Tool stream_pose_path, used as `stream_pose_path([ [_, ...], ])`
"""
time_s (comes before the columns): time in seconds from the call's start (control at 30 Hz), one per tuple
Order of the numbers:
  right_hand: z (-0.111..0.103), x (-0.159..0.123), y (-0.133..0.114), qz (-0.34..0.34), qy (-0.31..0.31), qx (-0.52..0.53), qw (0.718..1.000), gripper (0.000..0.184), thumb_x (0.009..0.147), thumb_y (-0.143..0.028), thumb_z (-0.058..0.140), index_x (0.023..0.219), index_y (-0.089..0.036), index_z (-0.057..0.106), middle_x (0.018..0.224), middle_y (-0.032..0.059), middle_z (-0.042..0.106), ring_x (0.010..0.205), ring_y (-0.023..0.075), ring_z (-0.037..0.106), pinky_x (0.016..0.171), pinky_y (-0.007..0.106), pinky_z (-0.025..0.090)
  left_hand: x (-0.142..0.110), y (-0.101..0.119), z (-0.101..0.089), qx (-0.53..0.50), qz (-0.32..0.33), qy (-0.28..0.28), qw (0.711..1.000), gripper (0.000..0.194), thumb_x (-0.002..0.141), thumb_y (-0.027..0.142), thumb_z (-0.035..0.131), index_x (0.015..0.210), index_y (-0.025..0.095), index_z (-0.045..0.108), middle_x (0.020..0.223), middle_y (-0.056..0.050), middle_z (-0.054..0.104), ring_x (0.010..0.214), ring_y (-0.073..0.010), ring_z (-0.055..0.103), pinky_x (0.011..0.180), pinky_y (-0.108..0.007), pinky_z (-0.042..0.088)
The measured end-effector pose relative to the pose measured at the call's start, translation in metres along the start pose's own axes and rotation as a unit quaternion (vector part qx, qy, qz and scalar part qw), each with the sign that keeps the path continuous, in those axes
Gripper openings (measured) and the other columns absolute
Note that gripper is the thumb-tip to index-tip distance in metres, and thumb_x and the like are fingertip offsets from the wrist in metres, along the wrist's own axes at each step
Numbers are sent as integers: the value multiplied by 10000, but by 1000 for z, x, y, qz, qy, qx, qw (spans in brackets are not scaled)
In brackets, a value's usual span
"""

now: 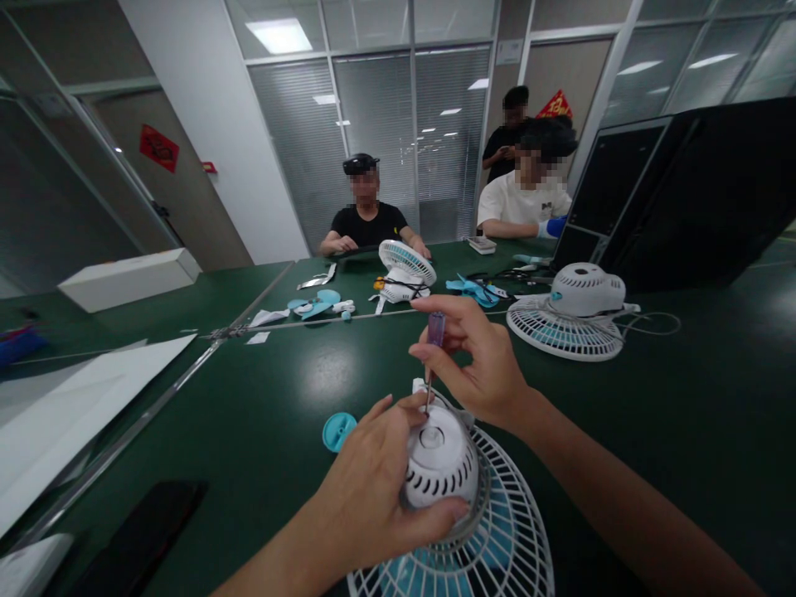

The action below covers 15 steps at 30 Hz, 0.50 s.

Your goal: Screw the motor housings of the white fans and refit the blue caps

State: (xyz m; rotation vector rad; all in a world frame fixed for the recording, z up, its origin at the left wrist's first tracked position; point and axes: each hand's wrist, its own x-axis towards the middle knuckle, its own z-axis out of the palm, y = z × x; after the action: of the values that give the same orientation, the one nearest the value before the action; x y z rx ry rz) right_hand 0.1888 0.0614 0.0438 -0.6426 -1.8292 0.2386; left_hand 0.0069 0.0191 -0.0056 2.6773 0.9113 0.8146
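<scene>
A small white fan lies face down at the near edge, its white grille over blue blades. My left hand is wrapped round the white motor housing on its back. My right hand pinches a small screwdriver with a purple handle, held upright. Its tip rests on the top of the housing, just beside my left fingertips. A round teal cap lies on the green table to the left of the fan.
A second fan lies face down at the right with its cable. A third fan and teal parts lie further back, near a seated person. Other people are behind. A dark monitor back, a white sheet and a black phone flank me.
</scene>
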Motion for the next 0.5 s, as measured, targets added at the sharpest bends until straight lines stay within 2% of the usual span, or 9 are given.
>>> stream_pose_path([
  [0.17,-3,1,-2,-32,-22,-8,999,315,939,-296,584,1234,-223,501,970,5,657,632,77,612,571,202,505,0,1,-1,-2,-3,-6,1000,588,769,482,673,1193,185,393,1253,-221,615,1107,-373,635,955,-604,495],
  [0.3,-9,3,-8,-53,-66,-16,996,345,959,-257,537,1298,-216,495,1041,32,670,746,100,648,677,225,546,0,2,0,10,0,0,1000,671,790,513,650,1263,168,322,1169,-212,632,1036,-362,657,926,-597,510],
  [0.4,-13,5,-12,-59,-94,24,993,381,976,-170,448,1354,-204,477,1057,43,680,846,113,666,734,242,563,0,2,2,21,11,16,1000,737,815,545,615,1325,150,257,1135,-209,625,1008,-364,657,865,-581,538],
  [0.5,-13,6,-13,-64,-81,46,994,365,960,-138,488,1317,-201,523,1088,36,685,832,94,664,721,212,564,-1,0,5,28,22,35,999,727,843,566,575,1340,146,252,1162,-221,600,1029,-368,642,808,-541,566],
])
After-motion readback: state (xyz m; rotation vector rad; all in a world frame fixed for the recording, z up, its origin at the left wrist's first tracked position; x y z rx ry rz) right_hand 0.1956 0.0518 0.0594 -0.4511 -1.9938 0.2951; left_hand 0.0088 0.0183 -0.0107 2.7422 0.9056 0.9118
